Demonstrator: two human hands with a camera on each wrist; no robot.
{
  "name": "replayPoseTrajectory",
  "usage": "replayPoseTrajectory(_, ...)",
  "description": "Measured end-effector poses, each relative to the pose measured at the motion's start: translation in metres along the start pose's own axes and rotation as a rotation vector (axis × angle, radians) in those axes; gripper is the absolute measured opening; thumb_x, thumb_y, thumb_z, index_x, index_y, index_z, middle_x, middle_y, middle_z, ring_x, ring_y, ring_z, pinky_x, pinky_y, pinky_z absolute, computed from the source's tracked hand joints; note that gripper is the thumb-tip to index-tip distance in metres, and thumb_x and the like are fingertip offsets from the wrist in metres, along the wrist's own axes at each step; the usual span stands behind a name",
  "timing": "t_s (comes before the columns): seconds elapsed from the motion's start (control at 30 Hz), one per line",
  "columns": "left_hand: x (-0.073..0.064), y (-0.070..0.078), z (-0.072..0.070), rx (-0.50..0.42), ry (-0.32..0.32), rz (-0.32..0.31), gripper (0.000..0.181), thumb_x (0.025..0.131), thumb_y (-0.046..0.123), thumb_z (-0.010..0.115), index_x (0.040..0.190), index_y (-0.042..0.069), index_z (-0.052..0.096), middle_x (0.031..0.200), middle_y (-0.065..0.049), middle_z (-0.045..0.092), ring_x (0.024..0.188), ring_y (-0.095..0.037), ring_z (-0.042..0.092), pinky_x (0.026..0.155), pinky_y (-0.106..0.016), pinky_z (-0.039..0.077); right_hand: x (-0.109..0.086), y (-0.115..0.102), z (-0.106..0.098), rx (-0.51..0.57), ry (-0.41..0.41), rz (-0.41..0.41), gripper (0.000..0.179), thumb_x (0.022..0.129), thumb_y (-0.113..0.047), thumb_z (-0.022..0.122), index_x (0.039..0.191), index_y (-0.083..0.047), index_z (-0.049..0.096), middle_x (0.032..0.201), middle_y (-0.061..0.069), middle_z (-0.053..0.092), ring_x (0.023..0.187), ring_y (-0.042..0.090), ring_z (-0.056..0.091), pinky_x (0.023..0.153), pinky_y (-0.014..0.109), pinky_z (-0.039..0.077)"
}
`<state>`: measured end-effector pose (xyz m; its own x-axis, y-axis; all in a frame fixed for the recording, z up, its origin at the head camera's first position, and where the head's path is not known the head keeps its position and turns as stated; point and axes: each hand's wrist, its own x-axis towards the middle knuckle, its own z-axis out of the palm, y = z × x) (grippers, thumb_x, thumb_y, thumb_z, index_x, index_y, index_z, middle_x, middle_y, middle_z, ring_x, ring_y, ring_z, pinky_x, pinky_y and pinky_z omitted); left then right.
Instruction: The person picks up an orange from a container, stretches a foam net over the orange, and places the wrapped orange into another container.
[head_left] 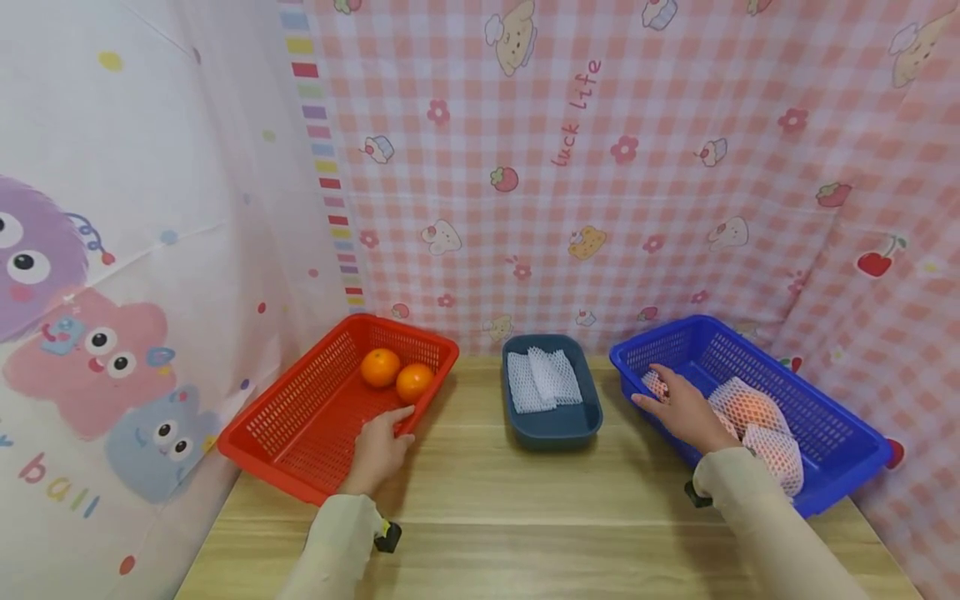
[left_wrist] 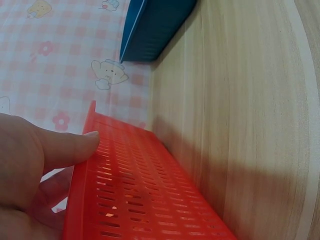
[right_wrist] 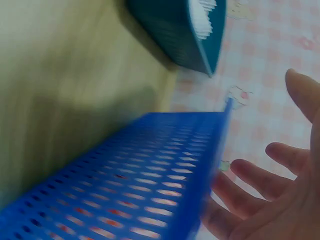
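My left hand (head_left: 377,452) is at the right rim of a red basket (head_left: 281,417). In the left wrist view its thumb (left_wrist: 75,148) lies over the rim, with the other fingers on the inner side. Two oranges (head_left: 380,367) sit in that basket's far right corner. My right hand (head_left: 686,412) hovers over the left side of a blue basket (head_left: 840,437), its fingers (right_wrist: 260,180) spread and holding nothing. Beneath and beside it lie several fruits in white foam nets (head_left: 750,410), partly hidden by the hand and forearm.
Between the baskets stands a dark teal tray (head_left: 558,433) holding several flat white foam nets (head_left: 543,379). All stand on a wooden table (head_left: 517,517). A pink checked cloth (head_left: 555,200) hangs behind, with a white printed cloth (head_left: 187,250) on the left.
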<state>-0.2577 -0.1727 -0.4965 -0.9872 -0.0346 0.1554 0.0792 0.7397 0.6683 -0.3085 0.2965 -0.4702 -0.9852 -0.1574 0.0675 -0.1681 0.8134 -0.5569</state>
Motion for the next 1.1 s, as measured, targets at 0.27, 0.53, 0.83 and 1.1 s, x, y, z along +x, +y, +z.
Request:
replayPoseTrajectory(0.27,0.002,0.002,0.004,0.002,0.012,0.007,0.047,0.083,0.0,0.072,0.129,0.006,0.064,0.125,-0.017,0.062,0.114,-0.034,0.058,0.088,-0.055,0.045,-0.009,0.018,0.017,-0.047,0.026,-0.016,0.068,0.096,-0.037,0.061,0.143,0.007,0.038,0.132,0.035,0.049,0.115,0.05,0.051,0.095,0.065,0.036)
replayPoseTrajectory(0.53,0.006,0.007,0.01,-0.015,0.002,0.005,0.047,0.084,-0.001,0.071,0.129,0.006,0.063,0.125,-0.017,0.062,0.111,-0.032,0.059,0.089,-0.051,0.047,-0.015,0.026,0.016,-0.06,0.14,-0.086,0.045,0.093,-0.005,0.062,0.135,0.005,0.049,0.113,0.033,0.061,0.098,0.047,0.061,0.081,0.059,0.047)
replayPoseTrajectory(0.83,0.013,0.006,-0.002,-0.029,-0.07,-0.041,0.049,0.083,0.006,0.075,0.13,0.006,0.061,0.123,-0.015,0.063,0.103,-0.031,0.06,0.088,-0.047,0.049,-0.014,0.026,0.017,-0.042,0.137,-0.112,0.044,0.092,0.0,0.061,0.135,0.005,0.05,0.116,0.033,0.06,0.102,0.049,0.059,0.086,0.061,0.044)
replayPoseTrajectory(1.1,0.045,0.012,-0.047,-0.027,-0.079,0.05,0.047,0.086,0.007,0.071,0.13,0.003,0.059,0.127,-0.017,0.06,0.106,-0.035,0.059,0.085,-0.046,0.05,-0.01,0.022,0.02,-0.027,0.134,-0.131,0.043,0.092,0.0,0.06,0.134,0.005,0.051,0.112,0.032,0.062,0.1,0.046,0.06,0.085,0.059,0.045)
